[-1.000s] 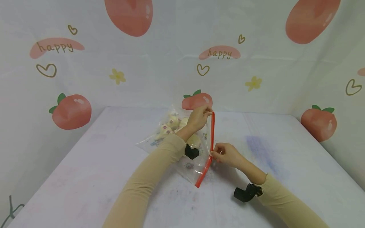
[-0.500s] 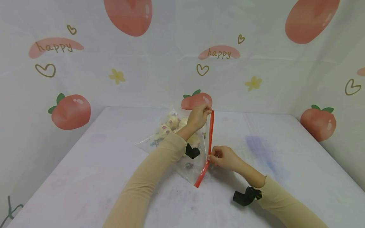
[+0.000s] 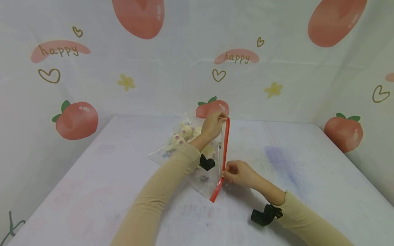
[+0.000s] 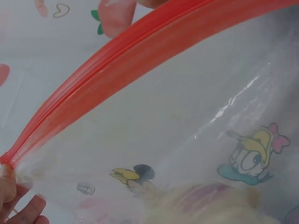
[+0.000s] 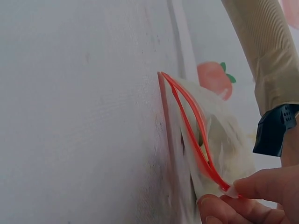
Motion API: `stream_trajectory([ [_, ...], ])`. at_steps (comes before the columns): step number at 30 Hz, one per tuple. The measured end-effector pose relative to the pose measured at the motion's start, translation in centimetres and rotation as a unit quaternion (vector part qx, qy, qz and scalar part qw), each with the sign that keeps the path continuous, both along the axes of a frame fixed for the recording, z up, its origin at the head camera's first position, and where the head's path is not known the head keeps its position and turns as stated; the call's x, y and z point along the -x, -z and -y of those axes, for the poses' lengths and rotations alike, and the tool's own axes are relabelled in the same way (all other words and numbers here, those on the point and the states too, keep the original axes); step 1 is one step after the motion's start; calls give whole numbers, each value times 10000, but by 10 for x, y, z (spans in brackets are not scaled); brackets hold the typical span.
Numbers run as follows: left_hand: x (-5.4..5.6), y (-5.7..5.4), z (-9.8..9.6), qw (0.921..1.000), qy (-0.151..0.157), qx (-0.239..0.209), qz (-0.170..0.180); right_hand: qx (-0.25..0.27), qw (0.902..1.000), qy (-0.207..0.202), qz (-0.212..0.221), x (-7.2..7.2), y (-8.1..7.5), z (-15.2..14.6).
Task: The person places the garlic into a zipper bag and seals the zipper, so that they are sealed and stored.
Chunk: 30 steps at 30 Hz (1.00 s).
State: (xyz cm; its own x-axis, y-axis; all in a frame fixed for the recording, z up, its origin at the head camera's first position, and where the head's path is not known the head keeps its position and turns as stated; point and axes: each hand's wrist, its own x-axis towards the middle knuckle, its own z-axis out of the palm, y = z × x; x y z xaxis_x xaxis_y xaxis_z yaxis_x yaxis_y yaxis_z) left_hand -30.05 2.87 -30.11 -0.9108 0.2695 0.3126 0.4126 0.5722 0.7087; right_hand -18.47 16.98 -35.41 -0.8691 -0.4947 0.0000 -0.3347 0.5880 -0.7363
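Observation:
A clear zip bag (image 3: 203, 186) with a red zip strip (image 3: 226, 143) and printed cartoon figures lies mid-table. Inside are several cream-coloured, rounded things (image 3: 186, 131) with purple patches. My left hand (image 3: 212, 126) pinches the far end of the strip; its fingers (image 4: 7, 186) show at the corner in the left wrist view. Lower along the same strip, my right hand (image 3: 240, 173) pinches a small whitish slider (image 5: 231, 191) between thumb and fingers. In the right wrist view the two red edges stand apart between the slider and the near corner. My left forearm covers part of the bag.
A white, faintly stained cloth covers the table (image 3: 92, 191). Behind it hangs a white backdrop (image 3: 172, 78) printed with peaches, hearts and "happy". Black wrist-camera mounts sit at both cuffs, the right one (image 3: 264, 215) low over the table.
My right hand has slid toward me and slightly left along the red strip. My left hand keeps its pinch, and the strip's far end has shifted a little left.

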Motion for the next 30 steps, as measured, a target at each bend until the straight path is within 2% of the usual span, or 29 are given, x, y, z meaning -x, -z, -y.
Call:
stream_trajectory([
  [12, 3, -2, 3, 9995, -178, -80, -254, 126, 9994, -313, 110, -5, 2, 6],
  [19, 3, -4, 5, 9991, -180, -292, -250, 282, 9983, -496, 149, -10, 1, 10],
  [30, 4, -7, 7, 9986, -233, -357, -299, 338, 9968, -681, 264, -15, -1, 14],
])
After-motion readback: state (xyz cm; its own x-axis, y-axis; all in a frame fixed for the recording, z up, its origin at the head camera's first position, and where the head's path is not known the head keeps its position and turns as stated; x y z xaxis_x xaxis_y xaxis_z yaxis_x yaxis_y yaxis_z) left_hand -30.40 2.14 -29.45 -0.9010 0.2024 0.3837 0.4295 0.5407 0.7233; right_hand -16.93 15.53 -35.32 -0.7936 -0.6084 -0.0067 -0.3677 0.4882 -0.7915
